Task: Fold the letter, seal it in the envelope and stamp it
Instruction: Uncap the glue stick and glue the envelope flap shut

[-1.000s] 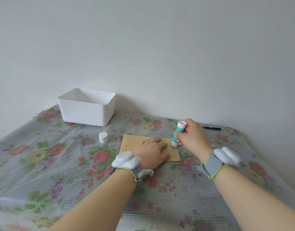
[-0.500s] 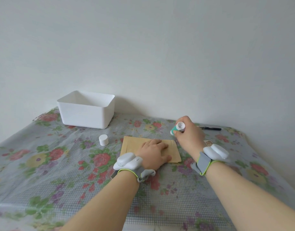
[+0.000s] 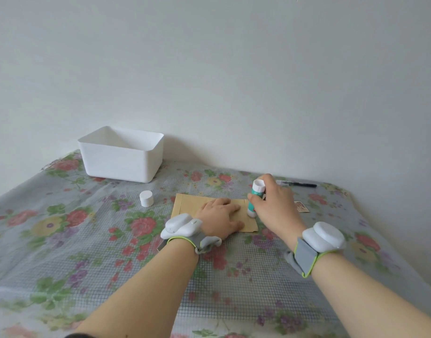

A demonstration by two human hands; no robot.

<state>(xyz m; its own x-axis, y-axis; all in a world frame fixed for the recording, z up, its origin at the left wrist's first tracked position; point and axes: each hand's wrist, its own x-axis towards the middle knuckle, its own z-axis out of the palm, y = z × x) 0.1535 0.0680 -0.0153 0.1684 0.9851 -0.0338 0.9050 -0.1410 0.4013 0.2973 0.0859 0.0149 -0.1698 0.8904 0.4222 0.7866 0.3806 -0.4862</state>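
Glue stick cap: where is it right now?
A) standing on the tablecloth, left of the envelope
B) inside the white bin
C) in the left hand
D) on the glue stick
A: the white cap stands by itself on the tablecloth, left of the envelope and apart from the glue stick that the right hand grips.

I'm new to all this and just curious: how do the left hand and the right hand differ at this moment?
The left hand lies flat with straight fingers on the envelope; the right hand is curled round the glue stick. The left hand holds nothing; the right hand holds the stick nearly upright, its lower end at the envelope's right end. Both wear a white wrist unit on a grey band.
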